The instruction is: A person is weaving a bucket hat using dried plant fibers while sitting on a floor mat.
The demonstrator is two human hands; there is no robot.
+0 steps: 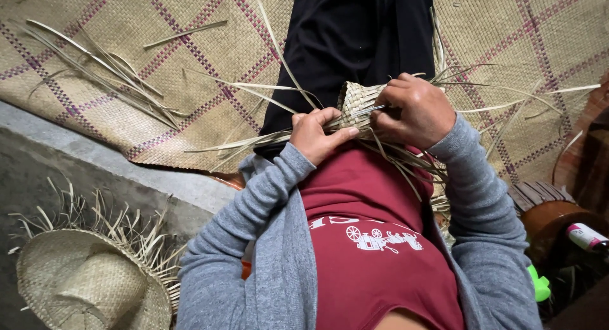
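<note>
Both hands are up against my lap, working one small woven straw piece (356, 103): my left hand (317, 135) is curled with thumb and fingers pinching its lower edge, and my right hand (415, 111) is closed over its right side, fingers folded in tight on a strand. That piece sits between the two hands, resting on my black trousers (346, 35) just above the hem of my red shirt (374, 241). Biggest thing around me is the woven floor mat (209, 57) with its purple check lines, spread under my legs and running out to both sides. Grey concrete floor (44, 171) shows past the mat's edge on the left. Down in the lower left corner lies an unfinished straw hat (89, 282), crown up, loose ends bristling all round its brim, well apart from my hands. Loose straw strands (101, 70) lie scattered on the mat at upper left, and more long ends (254, 140) fan out from the piece itself, crossing my wrists and partly hiding the weave. Off to the right there's a dark wooden stool (549, 209), a small white bottle (587, 236) beside it, and a bit of bright green plastic (539, 285) by my grey sleeve (488, 241).
</note>
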